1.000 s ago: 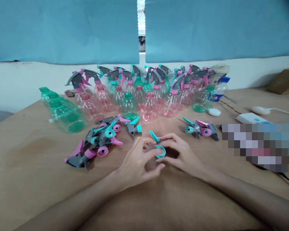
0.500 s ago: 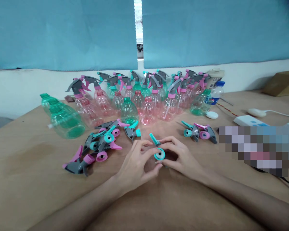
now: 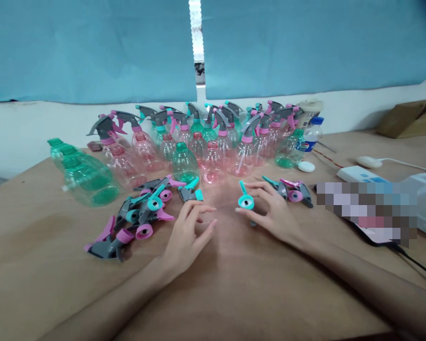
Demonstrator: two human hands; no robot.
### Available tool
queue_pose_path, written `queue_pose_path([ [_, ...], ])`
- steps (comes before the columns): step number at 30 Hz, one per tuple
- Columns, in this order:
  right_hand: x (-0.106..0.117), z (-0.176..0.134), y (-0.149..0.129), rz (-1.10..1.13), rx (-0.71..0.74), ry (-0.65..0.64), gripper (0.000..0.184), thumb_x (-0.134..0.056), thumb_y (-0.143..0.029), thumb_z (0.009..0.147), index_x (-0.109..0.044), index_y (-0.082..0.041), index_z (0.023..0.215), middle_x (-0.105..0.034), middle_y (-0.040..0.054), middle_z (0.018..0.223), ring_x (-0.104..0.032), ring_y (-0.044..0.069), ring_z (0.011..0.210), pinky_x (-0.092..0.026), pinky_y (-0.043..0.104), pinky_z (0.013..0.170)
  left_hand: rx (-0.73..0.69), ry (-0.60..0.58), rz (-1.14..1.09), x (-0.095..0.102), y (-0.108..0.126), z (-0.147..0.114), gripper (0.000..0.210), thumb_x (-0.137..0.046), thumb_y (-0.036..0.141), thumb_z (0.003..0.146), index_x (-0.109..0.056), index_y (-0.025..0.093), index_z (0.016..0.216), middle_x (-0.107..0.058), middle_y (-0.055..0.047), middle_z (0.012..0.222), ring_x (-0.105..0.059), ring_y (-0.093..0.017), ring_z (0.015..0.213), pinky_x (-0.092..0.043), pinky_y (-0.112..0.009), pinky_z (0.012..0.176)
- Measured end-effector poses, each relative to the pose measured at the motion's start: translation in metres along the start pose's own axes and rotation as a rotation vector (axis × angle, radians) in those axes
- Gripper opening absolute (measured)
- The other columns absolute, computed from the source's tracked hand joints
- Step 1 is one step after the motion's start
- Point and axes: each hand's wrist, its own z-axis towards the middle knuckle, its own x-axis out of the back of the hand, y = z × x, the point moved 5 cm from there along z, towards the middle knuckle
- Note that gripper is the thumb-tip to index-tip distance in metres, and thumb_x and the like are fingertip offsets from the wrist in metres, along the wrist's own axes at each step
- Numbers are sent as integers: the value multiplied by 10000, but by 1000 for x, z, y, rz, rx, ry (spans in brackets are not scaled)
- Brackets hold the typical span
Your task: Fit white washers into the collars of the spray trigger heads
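My right hand point(image 3: 270, 208) grips a grey spray trigger head with a turquoise collar point(image 3: 246, 202), the collar's opening turned toward me. My left hand point(image 3: 190, 232) hovers over the table with thumb and fingers apart and nothing between them. Close to its fingertips lies a single turquoise-and-grey trigger head point(image 3: 189, 192). A heap of pink and turquoise trigger heads point(image 3: 145, 208) rests to its left. Beyond my right hand are a turquoise trigger head point(image 3: 279, 188) and a pink one point(image 3: 300, 194), partly hidden by the fingers.
Uncapped bottles, such as a green one point(image 3: 184, 163) and a pink one point(image 3: 213, 166), stand mid-table before several assembled spray bottles point(image 3: 244, 154). Green bottles point(image 3: 92, 182) lean at left. At right are a blue-capped bottle point(image 3: 311, 137), a power strip point(image 3: 358, 174) and a blurred phone-like object point(image 3: 372, 232).
My hands have moved apart. The left has let go of the turquoise trigger head and opened; the right has carried it up and to the right. The view has shifted slightly.
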Motion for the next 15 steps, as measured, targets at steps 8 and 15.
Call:
queue_pose_path([
  [8,53,22,33,-235,-73,266,211,-628,-384,801,-515,-209,834,-548,133,1168,-542,289,1123,-476,450,880,58,5,-21,0,-3,1,159,-498,186,897,-532,219,1048,-499,-34,1035,-575,-108,724,-468,-184,479],
  [15,61,18,84,-754,-273,2,272,-543,-450,809,-532,-180,835,-621,134,890,-606,306,841,-449,402,681,79,-1,5,-2,-5,1,167,-499,193,889,-528,221,1052,-508,-33,1043,-576,-118,727,-485,-214,523],
])
